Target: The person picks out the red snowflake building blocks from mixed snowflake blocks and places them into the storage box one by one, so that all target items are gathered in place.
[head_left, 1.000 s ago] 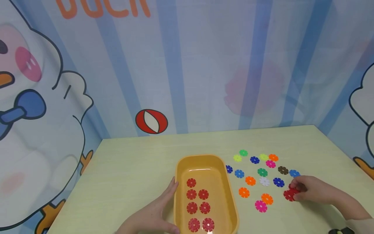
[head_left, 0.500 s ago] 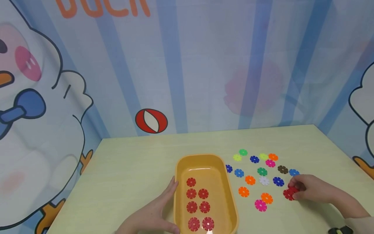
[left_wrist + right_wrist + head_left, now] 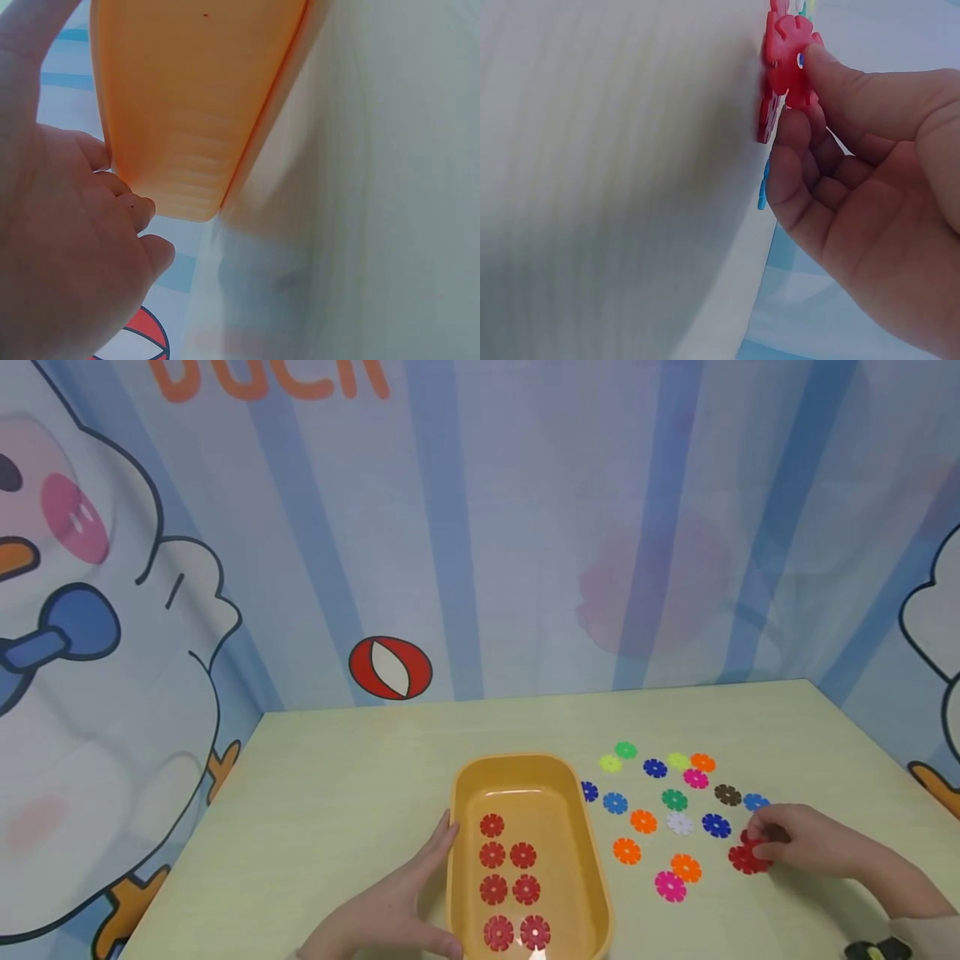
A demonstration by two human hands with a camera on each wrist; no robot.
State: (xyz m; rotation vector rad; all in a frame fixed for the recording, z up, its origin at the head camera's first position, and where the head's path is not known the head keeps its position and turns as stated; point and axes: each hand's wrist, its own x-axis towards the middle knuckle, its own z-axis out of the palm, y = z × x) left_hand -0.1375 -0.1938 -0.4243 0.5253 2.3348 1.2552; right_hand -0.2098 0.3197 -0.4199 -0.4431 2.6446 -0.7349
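The right hand covers part of the red discs, so can't tell how many; tray bottom's cropped off.

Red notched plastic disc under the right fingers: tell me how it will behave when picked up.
The red notched plastic disc looks thin and flat, so it is probably light and stiff. Lying flat on the pale green table, it may be fiddly to lift; the right hand seems to tip one up by its edge. The notched rim likely gives grip, and it looks unlikely to roll.
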